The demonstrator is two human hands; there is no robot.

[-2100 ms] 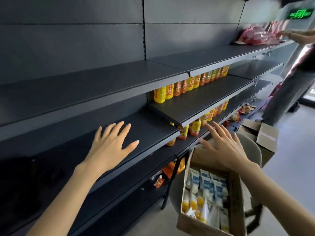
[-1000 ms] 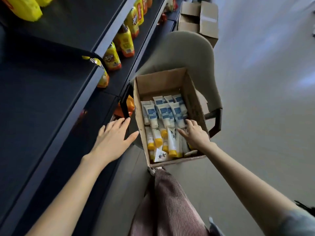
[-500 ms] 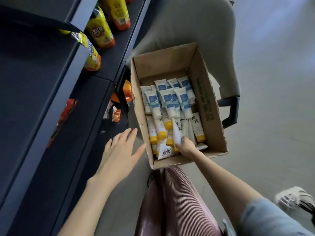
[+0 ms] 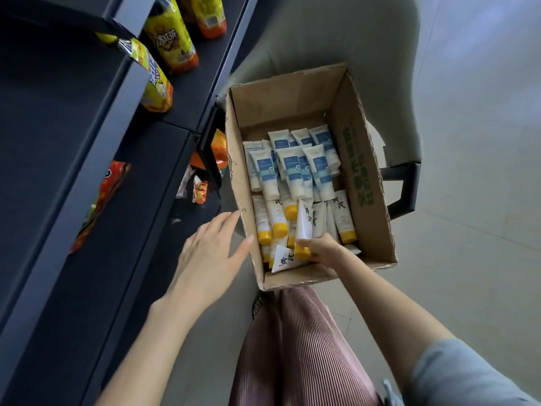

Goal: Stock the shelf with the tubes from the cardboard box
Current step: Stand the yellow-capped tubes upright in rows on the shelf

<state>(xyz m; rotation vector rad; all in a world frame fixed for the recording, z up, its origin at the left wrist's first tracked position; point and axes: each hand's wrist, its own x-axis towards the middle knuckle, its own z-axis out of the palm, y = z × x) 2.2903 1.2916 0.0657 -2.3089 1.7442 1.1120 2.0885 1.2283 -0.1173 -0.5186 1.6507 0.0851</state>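
1. The cardboard box (image 4: 363,159) sits open on a grey chair (image 4: 322,39), just right of the dark shelf (image 4: 58,142)
2. The right hand (image 4: 325,249) reaches into the near end of the box, and its fingers pinch 1 white tube (image 4: 304,224) at the yellow cap end
3. That tube is tilted, with its flat crimped end pointing to the far side, above the other tubes
4. The left hand (image 4: 210,256) is flat, fingers straight and spread wide, holding nothing; it is at the box's left wall, and I cannot tell whether the fingertips touch the cardboard
5. In the far half of the box lie blue-labelled tubes (image 4: 292,168), overlapping one another
6. In the near half lie yellow-capped tubes (image 4: 275,218), caps to the near side; 1 loose tube (image 4: 285,259) lies crosswise against the near wall
7. No tube shows on the shelf; yellow drink packs (image 4: 169,39) stand on its far part, and an orange snack packet (image 4: 99,200) sits on a lower level
8. Striped trousers (image 4: 298,347) fill the near middle, over the grey floor (image 4: 483,171)
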